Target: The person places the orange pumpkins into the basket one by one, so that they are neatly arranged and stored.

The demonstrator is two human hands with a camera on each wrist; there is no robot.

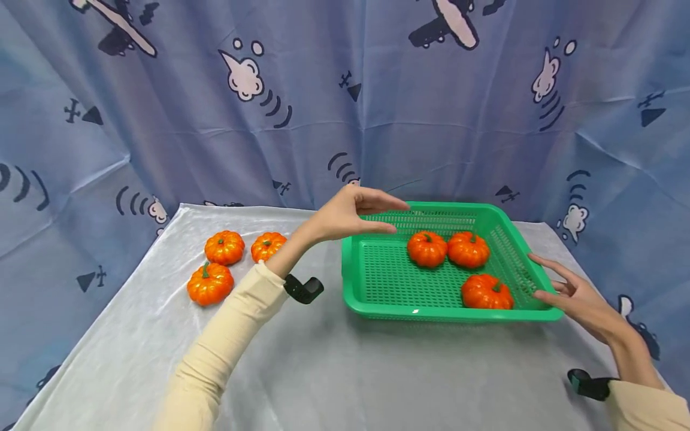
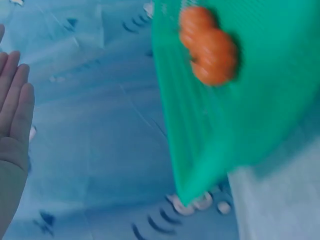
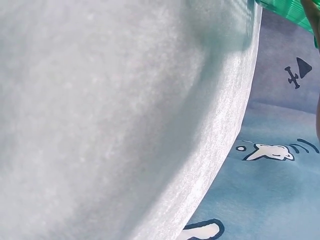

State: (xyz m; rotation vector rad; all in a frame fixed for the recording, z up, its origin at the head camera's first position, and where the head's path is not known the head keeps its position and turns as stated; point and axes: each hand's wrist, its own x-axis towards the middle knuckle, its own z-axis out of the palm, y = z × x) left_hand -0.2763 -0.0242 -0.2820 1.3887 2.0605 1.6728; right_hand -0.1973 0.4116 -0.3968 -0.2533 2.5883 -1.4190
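Note:
A green plastic basket point(image 1: 377, 310) stands on the table with three small orange pumpkins in it: one near the middle point(image 1: 427, 249), one beside it point(image 1: 468, 249) and one at the front right point(image 1: 487, 292). My left hand point(image 1: 350, 214) hovers over the basket's back left corner, thumb and fingers spread apart with nothing between them. In the left wrist view, the fingers of the left hand point(image 2: 14, 110) are stretched out. At the basket's right side is my right hand point(image 1: 579, 299), its thumb and index fingertips right at the rim.
Left of the basket, three more pumpkins lie on the white tablecloth point(image 1: 323, 371): one at the back point(image 1: 224, 247), one in front of it point(image 1: 210, 284), and one point(image 1: 268, 244) partly behind the left arm. A blue patterned curtain point(image 1: 302, 137) hangs behind the table.

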